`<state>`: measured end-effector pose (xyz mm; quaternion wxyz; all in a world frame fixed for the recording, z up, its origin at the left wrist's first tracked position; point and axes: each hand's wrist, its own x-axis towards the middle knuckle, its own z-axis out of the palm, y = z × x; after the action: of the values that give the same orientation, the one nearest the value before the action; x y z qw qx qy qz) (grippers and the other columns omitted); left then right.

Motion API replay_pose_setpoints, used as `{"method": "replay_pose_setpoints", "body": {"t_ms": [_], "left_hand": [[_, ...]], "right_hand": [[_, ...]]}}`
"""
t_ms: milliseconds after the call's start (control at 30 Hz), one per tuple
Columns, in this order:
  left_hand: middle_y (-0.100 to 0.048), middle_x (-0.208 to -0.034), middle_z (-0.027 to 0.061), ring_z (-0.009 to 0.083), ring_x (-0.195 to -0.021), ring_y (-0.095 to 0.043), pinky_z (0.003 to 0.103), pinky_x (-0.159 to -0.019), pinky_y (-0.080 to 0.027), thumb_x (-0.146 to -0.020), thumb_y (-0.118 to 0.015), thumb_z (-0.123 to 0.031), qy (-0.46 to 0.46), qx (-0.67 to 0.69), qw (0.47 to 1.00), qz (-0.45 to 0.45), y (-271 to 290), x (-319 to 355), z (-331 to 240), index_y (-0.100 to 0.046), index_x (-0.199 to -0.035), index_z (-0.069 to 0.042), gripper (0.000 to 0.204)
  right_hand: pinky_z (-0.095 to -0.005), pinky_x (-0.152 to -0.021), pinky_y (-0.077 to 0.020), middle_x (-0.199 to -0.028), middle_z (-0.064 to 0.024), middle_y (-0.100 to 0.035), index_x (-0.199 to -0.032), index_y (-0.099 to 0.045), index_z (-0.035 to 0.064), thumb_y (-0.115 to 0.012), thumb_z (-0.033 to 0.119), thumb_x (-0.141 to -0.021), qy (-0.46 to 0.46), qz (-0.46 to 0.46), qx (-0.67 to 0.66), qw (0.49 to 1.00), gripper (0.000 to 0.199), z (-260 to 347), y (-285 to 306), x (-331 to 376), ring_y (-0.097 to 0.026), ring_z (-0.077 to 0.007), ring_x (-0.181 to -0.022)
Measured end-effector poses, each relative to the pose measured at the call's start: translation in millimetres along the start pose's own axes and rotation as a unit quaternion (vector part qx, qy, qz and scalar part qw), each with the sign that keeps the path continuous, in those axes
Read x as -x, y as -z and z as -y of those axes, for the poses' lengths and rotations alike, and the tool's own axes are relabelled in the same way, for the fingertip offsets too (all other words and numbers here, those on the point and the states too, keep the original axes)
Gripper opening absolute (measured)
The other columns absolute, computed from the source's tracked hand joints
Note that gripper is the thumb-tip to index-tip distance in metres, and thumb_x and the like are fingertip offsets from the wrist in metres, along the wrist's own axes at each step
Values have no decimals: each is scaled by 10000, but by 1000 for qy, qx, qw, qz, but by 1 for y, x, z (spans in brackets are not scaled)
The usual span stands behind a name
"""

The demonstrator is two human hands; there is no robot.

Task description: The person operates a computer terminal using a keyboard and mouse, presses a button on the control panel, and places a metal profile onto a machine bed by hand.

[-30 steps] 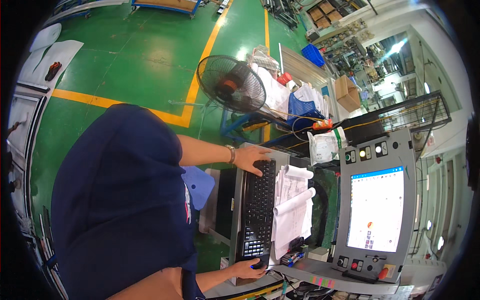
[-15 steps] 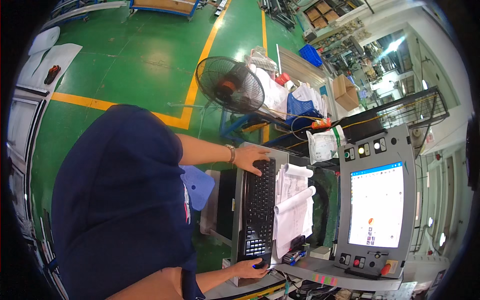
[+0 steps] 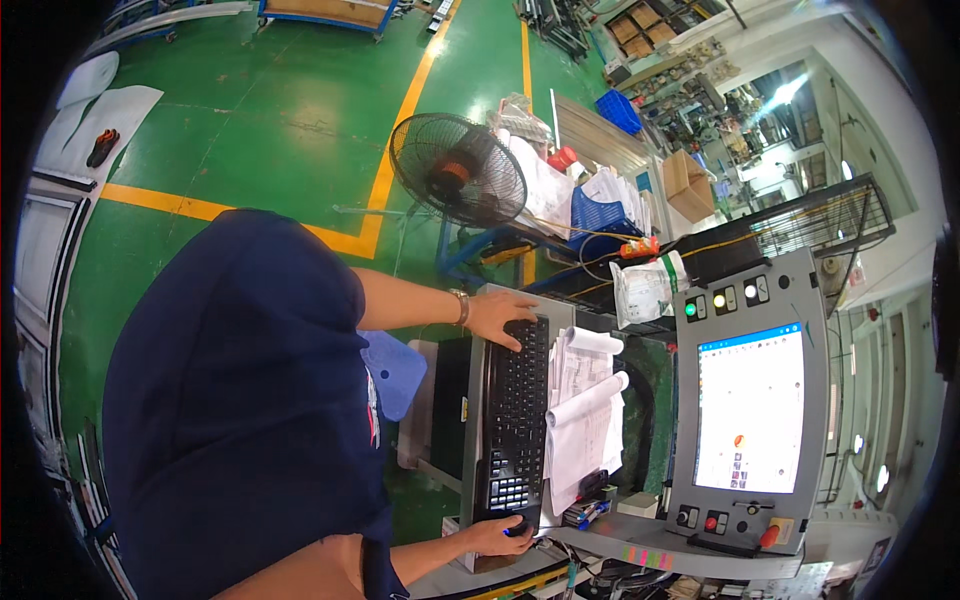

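My left hand [image 3: 501,318] rests over the upper end of a black keyboard [image 3: 516,410], fingers stretched out and spread on the keys. Near the keyboard's lower end, by the number pad, my right hand [image 3: 497,536] is curled over a dark computer mouse [image 3: 517,525] with a small blue light. Beside the keyboard lie printed paper sheets [image 3: 582,430] with curled edges. Facing me across them is a grey control panel with a lit screen [image 3: 750,410]. Its page is mostly white with a blue top bar.
A black standing fan [image 3: 458,170] is beyond my left arm. A blue basket [image 3: 600,215], a white bag [image 3: 645,290] and a cardboard box [image 3: 687,187] stand further along. Pens [image 3: 583,514] lie near the papers. Push buttons and a red-orange knob [image 3: 770,536] sit on the panel.
Both hands stay in nearly the same places on the keyboard and mouse. The view has shifted very slightly, and the green lamp on the panel looks brighter.
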<state>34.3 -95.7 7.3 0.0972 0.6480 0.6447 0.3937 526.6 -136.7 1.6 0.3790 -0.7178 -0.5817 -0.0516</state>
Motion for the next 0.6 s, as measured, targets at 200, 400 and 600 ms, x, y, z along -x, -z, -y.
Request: {"method": "replay_pose_setpoints", "body": {"t_ms": [200,400,600], "left_hand": [[-384,-1734,231,418,-1562,-418,537,-1293,-314,-948,-711,-688,-5,-8,1000,-1,3,0,-1,-574,-1557,-83,869],[-378,-1736,234,426,-1561,-414,544,-1291,-311,-952,-705,-689,-4,-4,1000,2,4,-1,-1,-568,-1563,-81,873],[-376,-1737,238,419,-1579,-395,540,-1300,-298,-955,-708,-683,-2,-1,1000,7,0,1,-1,-562,-1569,-84,870]], "right_hand": [[-545,-1209,-430,-1556,-240,-547,-1412,-670,24,-669,432,-1067,-8,1,-18,1000,535,3,3,0,-512,-423,-1462],[-543,-1200,-438,-1519,-226,-578,-1416,-661,18,-665,400,-1046,15,-21,-38,999,531,-8,-6,2,-534,-419,-1435],[-546,-1161,-458,-1478,-216,-600,-1409,-661,11,-639,414,-1028,32,-29,-43,998,555,-21,-10,-1,-565,-423,-1380]]}}
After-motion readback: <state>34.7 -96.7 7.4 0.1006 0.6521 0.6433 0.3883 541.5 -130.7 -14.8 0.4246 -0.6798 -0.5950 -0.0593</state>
